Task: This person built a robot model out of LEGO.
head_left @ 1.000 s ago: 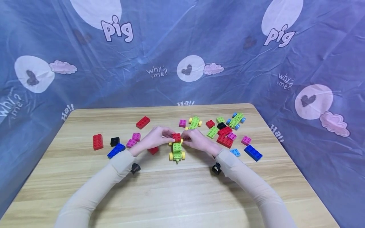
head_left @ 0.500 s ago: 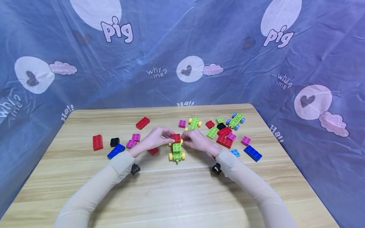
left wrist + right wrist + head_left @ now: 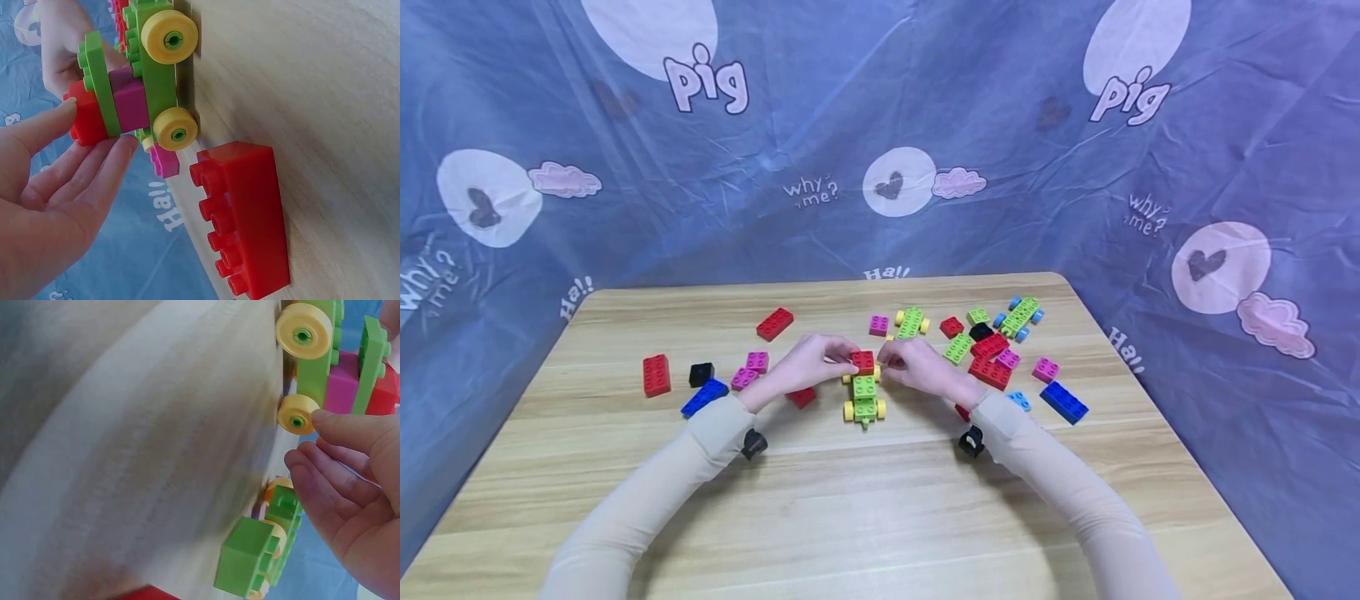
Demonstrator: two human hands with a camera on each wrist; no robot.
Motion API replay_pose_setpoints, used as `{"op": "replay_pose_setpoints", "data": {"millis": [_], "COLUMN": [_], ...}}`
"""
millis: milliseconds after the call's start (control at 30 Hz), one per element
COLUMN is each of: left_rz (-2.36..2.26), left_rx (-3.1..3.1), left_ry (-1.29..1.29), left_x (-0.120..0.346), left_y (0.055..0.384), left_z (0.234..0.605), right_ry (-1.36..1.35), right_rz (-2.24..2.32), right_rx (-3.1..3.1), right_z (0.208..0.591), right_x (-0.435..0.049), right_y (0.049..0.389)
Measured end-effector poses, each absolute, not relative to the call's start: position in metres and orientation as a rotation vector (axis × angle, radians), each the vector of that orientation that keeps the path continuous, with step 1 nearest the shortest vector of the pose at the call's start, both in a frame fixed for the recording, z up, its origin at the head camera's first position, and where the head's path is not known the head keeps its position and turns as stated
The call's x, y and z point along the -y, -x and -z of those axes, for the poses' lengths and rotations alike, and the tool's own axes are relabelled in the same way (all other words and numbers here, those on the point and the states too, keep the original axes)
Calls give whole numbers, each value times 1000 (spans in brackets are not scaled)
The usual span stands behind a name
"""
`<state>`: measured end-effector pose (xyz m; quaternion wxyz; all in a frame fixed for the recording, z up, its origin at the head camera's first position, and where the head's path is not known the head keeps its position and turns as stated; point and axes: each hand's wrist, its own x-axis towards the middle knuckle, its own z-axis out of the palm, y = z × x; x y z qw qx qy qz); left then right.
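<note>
A toy car built of bricks stands at the middle of the table. Its green wheeled base [image 3: 866,409] has yellow wheels [image 3: 169,37]. Stacked on the base are a magenta brick [image 3: 129,103], a thin green brick [image 3: 100,81] and, on top, a red brick [image 3: 862,361]. My left hand [image 3: 812,362] pinches that red brick, its thumb on the studded top and its fingers at the side. My right hand [image 3: 917,367] is at the car's right side, its thumb touching or very near a yellow wheel [image 3: 297,414]. Nothing shows between its thumb and fingers.
Loose red [image 3: 657,375], black [image 3: 702,374], blue [image 3: 704,397] and magenta bricks [image 3: 757,362] lie on the left. On the right are more bricks, including a blue one [image 3: 1064,402]. Two more green wheeled bases [image 3: 911,323] stand farther back. A printed cloth hangs behind the table.
Hands and car keep almost the same place, the left hand still on the red brick. The whole view shifts very slightly.
</note>
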<state>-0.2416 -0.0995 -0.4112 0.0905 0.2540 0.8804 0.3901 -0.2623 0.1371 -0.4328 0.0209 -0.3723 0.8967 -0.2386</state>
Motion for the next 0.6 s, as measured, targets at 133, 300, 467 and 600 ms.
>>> {"op": "replay_pose_setpoints", "data": {"millis": [133, 300, 467, 600], "left_rz": [-1151, -1135, -1118, -1110], "left_rx": [-2621, -2618, -2617, -2618], "left_ry": [-768, -785, -781, -798], "left_x": [101, 101, 101, 101], "left_y": [242, 243, 243, 243], "left_z": [411, 410, 409, 409], "right_ry": [1126, 1107, 1019, 946], "right_rz": [755, 755, 734, 745], "right_rx": [-2804, -2847, -2891, -2919], "right_z": [428, 418, 403, 397], "right_x": [-140, -147, -157, -167], "right_y": [266, 274, 283, 295]}}
